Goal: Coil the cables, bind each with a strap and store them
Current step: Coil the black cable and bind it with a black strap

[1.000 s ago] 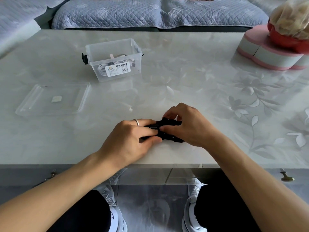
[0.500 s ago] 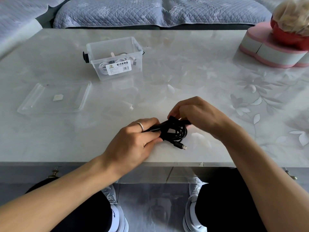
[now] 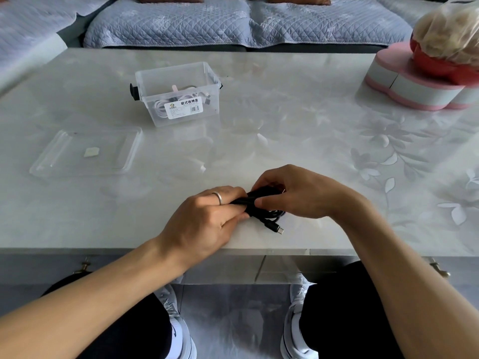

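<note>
**Black cable bundled at the near edge, both hands on it**

Surface: I see a wide pale top under a clear floral cover. The near edge runs just below the hands, so the work sits about as close to the person as it can. I judge that keeps the elbows low and the bundle in plain view. Broad open room lies through the middle, between the hands and the far things.

Far right: a pink and white tiered box, well apart from the work.

Far left: the clear storage box, lid off, with white cables already lying inside. Its lid lies flat on the surface nearer the person and further left. I take the open box as the place waiting for this bundle; the path to it looks unobstructed.

Left hand: grip clenched on the black cable, fingers pinching one side of the coil, likely to stop the loops springing apart.

Right hand: grip curled round the other side of the coil, thumb pressed on the strands. Whether a strap is between its fingers, I cannot tell.

Connector: one plug end sticks out of the coil toward the near edge, lying on the surface just short of it.
</note>
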Motion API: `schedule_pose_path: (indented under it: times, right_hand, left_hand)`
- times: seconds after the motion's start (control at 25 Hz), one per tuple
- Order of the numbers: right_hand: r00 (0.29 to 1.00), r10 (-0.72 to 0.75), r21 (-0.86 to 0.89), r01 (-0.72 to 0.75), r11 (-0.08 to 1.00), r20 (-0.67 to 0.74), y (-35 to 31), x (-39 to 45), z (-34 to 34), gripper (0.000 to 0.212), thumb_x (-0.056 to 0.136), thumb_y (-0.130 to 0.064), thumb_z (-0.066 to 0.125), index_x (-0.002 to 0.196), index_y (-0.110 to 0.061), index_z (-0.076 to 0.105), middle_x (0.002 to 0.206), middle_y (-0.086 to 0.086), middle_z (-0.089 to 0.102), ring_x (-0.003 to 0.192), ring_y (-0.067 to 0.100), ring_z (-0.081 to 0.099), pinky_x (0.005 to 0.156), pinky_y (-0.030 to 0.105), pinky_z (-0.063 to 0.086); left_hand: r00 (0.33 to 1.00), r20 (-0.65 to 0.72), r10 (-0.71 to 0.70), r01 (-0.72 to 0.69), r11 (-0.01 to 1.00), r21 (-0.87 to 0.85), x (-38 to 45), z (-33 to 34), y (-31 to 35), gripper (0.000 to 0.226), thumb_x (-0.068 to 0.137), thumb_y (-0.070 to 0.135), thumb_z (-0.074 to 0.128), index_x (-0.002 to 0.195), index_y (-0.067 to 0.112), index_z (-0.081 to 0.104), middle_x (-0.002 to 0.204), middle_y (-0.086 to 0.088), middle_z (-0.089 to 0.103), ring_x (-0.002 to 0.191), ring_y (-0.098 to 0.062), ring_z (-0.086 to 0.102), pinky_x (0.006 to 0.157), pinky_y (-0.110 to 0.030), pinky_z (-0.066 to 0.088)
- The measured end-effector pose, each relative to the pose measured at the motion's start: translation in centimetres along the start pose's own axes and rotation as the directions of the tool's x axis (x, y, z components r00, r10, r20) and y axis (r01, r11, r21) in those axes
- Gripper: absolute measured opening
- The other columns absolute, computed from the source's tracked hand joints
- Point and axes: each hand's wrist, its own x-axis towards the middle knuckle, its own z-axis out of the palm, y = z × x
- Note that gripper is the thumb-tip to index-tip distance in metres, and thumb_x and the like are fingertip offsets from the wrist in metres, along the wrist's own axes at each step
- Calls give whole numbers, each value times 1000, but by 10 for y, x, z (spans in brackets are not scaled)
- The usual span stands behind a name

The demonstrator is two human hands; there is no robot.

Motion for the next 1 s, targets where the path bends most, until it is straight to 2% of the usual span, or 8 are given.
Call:
schedule_pose_path:
  times: [0.16, 0.24, 0.4, 0.56, 0.68, 0.8, 0.92, 1.0]
  right_hand:
    - [930, -184, 0, 195, 981, -319, 14, -11, 11, 24, 87, -37, 68, 110, -30, 69, 104, -16, 65, 99, 2, 59, 85, 19, 46]
    - [872, -338, -116, 318, 941, -353, 19, -18, 15, 29, 81, -42, 74, 108, -30, 72, 109, -13, 62, 105, 3, 55, 87, 16, 43]
    - [735, -518, -343, 397, 851, -437, 21, -10, 24, 8, 82, -24, 73, 88, -19, 76, 91, -3, 65, 84, 21, 56, 73, 39, 50]
    - [662, -482, -225, 438, 870, -574, 19, -21, 17, 7, 85, -17, 68, 82, -11, 70, 82, -3, 64, 77, 17, 57, 69, 32, 47]
    - [658, -419, -131, 440, 888, -625, 20, -30, 13, 8, 86, -18, 68, 81, -12, 67, 81, -5, 62, 67, 12, 58, 63, 30, 48]
    - [666, -454, -189, 433, 881, -592, 19, -32, 13, 9, 86, -20, 67, 78, -14, 66, 80, -6, 61, 63, 12, 57, 59, 31, 48]
    - [750, -514, -324, 406, 855, -416, 21, -35, 19, 11, 83, -27, 65, 75, -19, 66, 78, -14, 57, 64, 9, 55, 58, 34, 48]
    - [834, -457, -349, 348, 870, -307, 23, -34, 23, 18, 84, -41, 63, 75, -26, 67, 81, -16, 56, 68, 7, 55, 61, 35, 50]
  left_hand:
    - [994, -17, -108, 106, 991, -85, 6, -3, -2, 6, 88, 13, 73, 89, 10, 78, 86, 5, 68, 69, -16, 62, 60, -31, 49]
    - [994, -9, -106, 105, 992, -69, 9, -2, -6, 6, 88, 13, 73, 89, 10, 78, 85, 5, 68, 69, -18, 63, 59, -32, 49]
    - [995, 11, -98, 98, 995, -33, 11, -3, -9, 14, 88, 19, 68, 93, 10, 78, 90, 4, 70, 76, -19, 66, 64, -33, 52]
    - [993, 0, -121, 121, 992, 22, 13, -9, -16, 16, 88, 22, 67, 93, 11, 77, 89, 6, 69, 73, -15, 63, 64, -33, 52]
    - [987, 9, -163, 162, 985, 65, 18, -16, -26, 20, 89, 27, 64, 92, 11, 77, 87, 7, 66, 67, -12, 56, 62, -33, 50]
    - [979, 66, -193, 185, 976, 112, 21, -17, -26, 26, 89, 31, 60, 94, 12, 77, 93, 4, 69, 75, -18, 62, 67, -35, 54]
    - [973, 75, -217, 206, 970, 131, 24, -16, -23, 27, 88, 29, 59, 96, 11, 77, 103, -3, 72, 90, -28, 67, 76, -39, 55]
    - [972, 80, -220, 210, 970, 125, 28, -15, -23, 27, 88, 27, 58, 97, 11, 77, 96, -4, 72, 85, -27, 65, 72, -39, 54]
